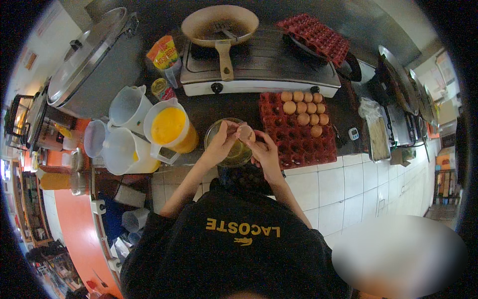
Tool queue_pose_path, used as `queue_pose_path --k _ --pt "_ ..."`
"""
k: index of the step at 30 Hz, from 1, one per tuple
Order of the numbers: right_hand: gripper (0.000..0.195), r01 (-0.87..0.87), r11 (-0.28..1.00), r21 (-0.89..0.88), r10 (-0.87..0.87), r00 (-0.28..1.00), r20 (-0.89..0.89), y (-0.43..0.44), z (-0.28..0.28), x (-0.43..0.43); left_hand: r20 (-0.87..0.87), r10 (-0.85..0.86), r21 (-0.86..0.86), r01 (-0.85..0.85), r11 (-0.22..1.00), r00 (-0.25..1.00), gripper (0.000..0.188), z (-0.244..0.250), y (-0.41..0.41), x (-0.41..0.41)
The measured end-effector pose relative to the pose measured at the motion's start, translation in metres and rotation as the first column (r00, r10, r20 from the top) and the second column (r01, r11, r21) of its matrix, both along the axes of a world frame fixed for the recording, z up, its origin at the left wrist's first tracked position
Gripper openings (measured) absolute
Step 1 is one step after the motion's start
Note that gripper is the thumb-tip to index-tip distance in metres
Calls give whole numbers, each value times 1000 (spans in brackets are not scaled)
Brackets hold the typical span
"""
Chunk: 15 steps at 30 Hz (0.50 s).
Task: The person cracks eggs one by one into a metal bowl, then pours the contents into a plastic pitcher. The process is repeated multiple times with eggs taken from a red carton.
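Note:
A cracked brown egg (246, 134) is between my two hands, above a clear bowl (236, 163) holding a pale yellowish liquid. My left hand (221, 144) reaches in from the left with its fingertips at the shell. My right hand (266, 149) has its fingers closed around the egg's other side. Just to the right lies a red egg tray (306, 153) with several whole brown eggs (301, 107) in its upper part and bare hollows below. To the left stands a plastic measuring jug (164, 149) filled with beaten yellow egg. Whether the shell is fully parted cannot be seen.
More plastic jugs (121, 149) stand at the left, near a tin can (160, 88) and a printed pouch (164, 52). Behind is a gas stove (257, 84) bearing a frying pan (220, 22) and another red egg tray (317, 37). A small timer (353, 133) lies at the right.

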State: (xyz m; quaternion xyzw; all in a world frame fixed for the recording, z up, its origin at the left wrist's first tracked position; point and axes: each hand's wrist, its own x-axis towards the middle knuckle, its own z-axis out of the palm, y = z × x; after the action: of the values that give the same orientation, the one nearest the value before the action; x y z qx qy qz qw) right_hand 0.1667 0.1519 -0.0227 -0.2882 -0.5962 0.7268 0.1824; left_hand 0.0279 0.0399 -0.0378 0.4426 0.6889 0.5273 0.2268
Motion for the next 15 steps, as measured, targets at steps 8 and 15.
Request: queue_pose_path --k 8,15 --pt "46 200 958 -206 -195 980 44 20 -23 100 -200 -205 96 227 969 958 24 7 47 21" --pt "49 161 985 -66 -110 871 479 29 -37 194 -602 -62 -71 24 997 796 41 -22 150 15"
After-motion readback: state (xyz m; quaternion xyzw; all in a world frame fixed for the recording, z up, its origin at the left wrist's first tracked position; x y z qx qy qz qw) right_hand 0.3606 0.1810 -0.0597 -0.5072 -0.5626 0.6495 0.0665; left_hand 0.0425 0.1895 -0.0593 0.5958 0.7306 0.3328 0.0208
